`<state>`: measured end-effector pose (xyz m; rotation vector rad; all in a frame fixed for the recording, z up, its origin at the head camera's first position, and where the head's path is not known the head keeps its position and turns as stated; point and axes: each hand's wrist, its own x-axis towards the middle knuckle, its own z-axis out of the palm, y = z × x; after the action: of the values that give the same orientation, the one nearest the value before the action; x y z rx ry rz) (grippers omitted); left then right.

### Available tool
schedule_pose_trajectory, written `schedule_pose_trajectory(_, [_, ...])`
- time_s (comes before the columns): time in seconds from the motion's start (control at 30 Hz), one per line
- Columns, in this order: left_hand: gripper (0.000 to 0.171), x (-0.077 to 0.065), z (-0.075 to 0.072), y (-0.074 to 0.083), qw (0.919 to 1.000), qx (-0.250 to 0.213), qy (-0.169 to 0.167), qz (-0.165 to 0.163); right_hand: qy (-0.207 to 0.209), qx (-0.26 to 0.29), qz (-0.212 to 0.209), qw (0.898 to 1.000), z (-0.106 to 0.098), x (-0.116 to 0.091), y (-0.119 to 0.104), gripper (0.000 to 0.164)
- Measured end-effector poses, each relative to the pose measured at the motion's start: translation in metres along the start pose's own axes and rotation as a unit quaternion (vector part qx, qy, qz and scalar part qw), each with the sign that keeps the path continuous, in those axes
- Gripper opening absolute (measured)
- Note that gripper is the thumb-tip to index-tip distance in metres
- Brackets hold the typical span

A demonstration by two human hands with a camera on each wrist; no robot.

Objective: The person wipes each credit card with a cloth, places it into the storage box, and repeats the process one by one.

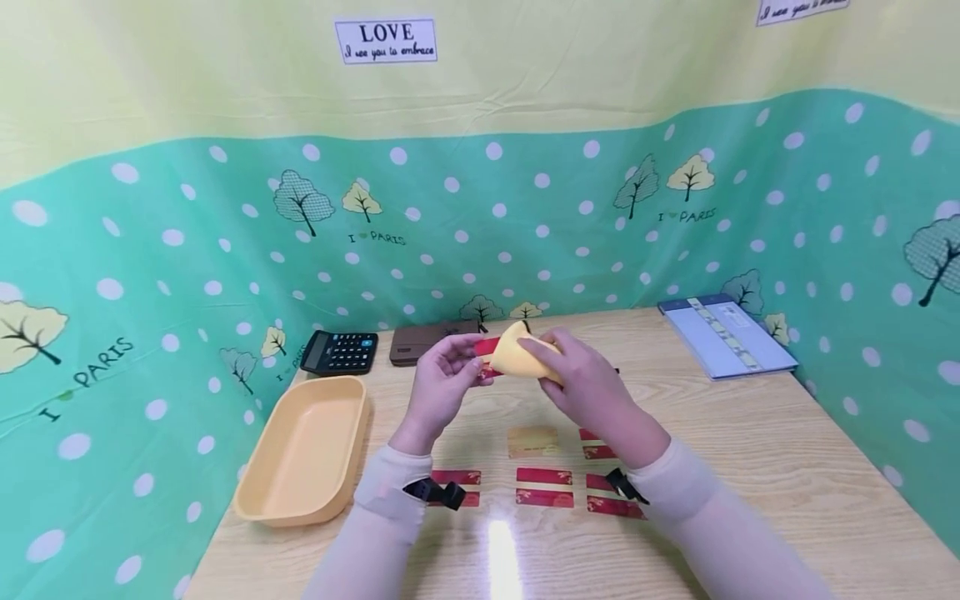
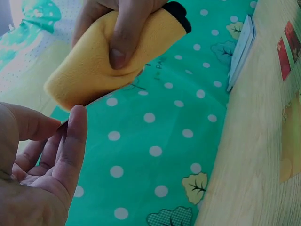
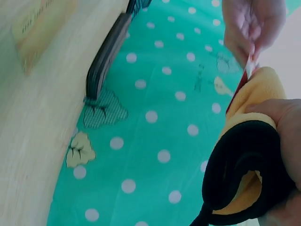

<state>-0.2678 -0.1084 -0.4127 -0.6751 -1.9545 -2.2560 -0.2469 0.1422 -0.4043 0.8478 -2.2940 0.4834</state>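
Raised above the table, my left hand (image 1: 442,379) pinches the edge of a red card (image 1: 487,345) between thumb and fingers. My right hand (image 1: 588,387) grips a folded yellow cloth (image 1: 517,352) with a black edge, its thumb pressing into the fabric in the left wrist view. The cloth lies over part of the card and hides it. In the right wrist view the card's red edge (image 3: 239,92) shows beside the cloth. Below the hands, several red cards (image 1: 544,487) and a gold card (image 1: 532,442) lie in rows on the wooden table (image 1: 705,442).
An orange-beige tray (image 1: 300,450) stands at the table's left. Behind it are a black calculator (image 1: 341,353) and a dark brown wallet (image 1: 420,343). A pale blue folder or box (image 1: 727,337) lies at the back right. Patterned green cloth (image 1: 465,225) hangs around the table.
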Motion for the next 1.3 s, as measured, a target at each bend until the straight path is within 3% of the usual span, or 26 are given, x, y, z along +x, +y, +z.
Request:
schedule_pose_trajectory(0.13, [0.033,0.000,-0.004,0.001,1.0000,0.004,0.004,0.005,-0.009,0.008,-0.018,1.000,0.000,0.000,-0.004,0.065])
schedule_pose_trajectory(0.37, [0.031,-0.003,-0.004,0.000,0.9999,-0.009,0.007,-0.001,0.015,-0.013,0.031,0.999,0.001,-0.001,0.004,0.066])
schedule_pose_trajectory(0.53, [0.033,-0.004,0.001,-0.002,0.9999,-0.005,-0.011,-0.008,0.029,0.004,-0.005,1.000,0.006,-0.001,-0.003,0.063])
schedule_pose_trajectory(0.7, [0.035,-0.003,-0.003,-0.001,0.9999,-0.008,0.010,0.002,0.029,0.002,-0.018,0.999,0.006,-0.001,-0.005,0.063])
schedule_pose_trajectory(0.9, [0.036,-0.003,-0.013,0.004,0.9995,-0.018,0.026,0.006,0.034,-0.012,0.011,0.999,-0.002,-0.001,0.007,0.066])
schedule_pose_trajectory(1.1, [0.041,-0.001,-0.017,0.002,0.9995,0.008,0.031,0.008,0.066,-0.005,0.028,0.997,-0.014,-0.002,0.021,0.066])
schedule_pose_trajectory(1.3, [0.030,-0.002,-0.019,0.003,0.9985,0.029,0.046,0.005,0.103,0.012,0.031,0.994,-0.024,-0.002,0.031,0.064])
